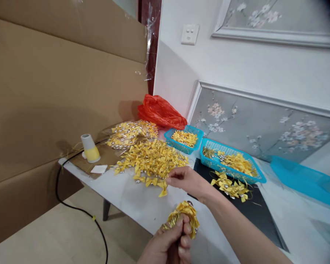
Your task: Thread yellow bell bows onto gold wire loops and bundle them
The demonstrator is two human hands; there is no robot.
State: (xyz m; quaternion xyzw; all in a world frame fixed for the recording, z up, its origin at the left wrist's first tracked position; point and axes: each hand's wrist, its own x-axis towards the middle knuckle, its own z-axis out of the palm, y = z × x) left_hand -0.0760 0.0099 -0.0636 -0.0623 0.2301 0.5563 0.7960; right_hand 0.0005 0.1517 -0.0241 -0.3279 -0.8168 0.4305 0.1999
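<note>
My left hand [172, 240] is closed around a bunch of yellow ribbon bows [191, 212] with gold ties and small silvery bells, held up at the table's front edge. My right hand [185, 179] reaches across the white table to the near right edge of a large pile of yellow bows [154, 157]. Between its thumb and fingers it pinches a yellow bow [163, 191] by its thin gold tie. The bow hangs just below the fingertips. The tips of the left fingers are partly hidden by the bunch.
Behind the pile lie clear-bagged bows [132, 132] and a red plastic bag [162, 113]. Two blue baskets [181, 147] [235, 176] hold more bows. Loose bows [231, 187] lie on a black board [253, 216]. A white-and-yellow cone [90, 148] stands left, near a black cable [79, 209].
</note>
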